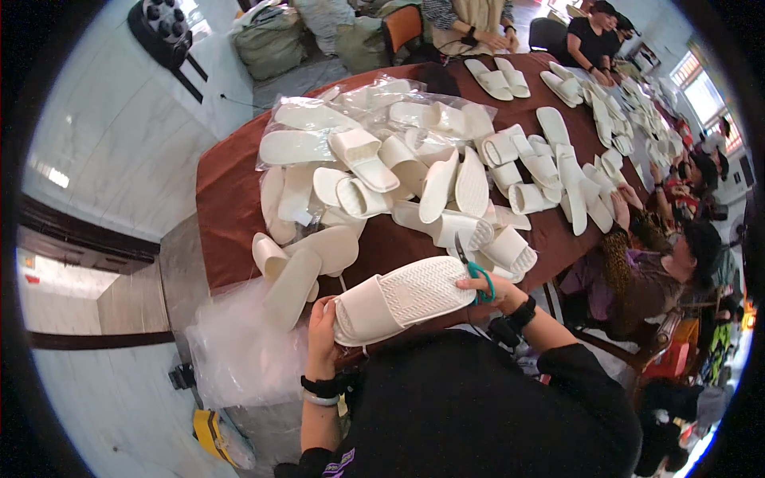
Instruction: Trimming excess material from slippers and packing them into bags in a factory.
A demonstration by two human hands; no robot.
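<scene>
A white slide slipper (422,291) with a textured sole is held up in front of me at the near edge of the table. Its strap end is gripped by my left hand (321,333), thumb on top. My right hand (504,296) is closed round the teal handles of a pair of scissors (479,280) at the slipper's heel end, their dark blades pointing away from me. Fingers of that hand also touch the heel edge. Just beyond lies a large pile of similar white slippers (366,159), some resting on clear plastic.
The table wears a brown cloth (223,187). Clear plastic bags (243,342) hang at its near left corner. More slippers run along the table to the far right, where several people sit working. Another person (470,28) is at the far side. Full sacks (271,44) stand behind.
</scene>
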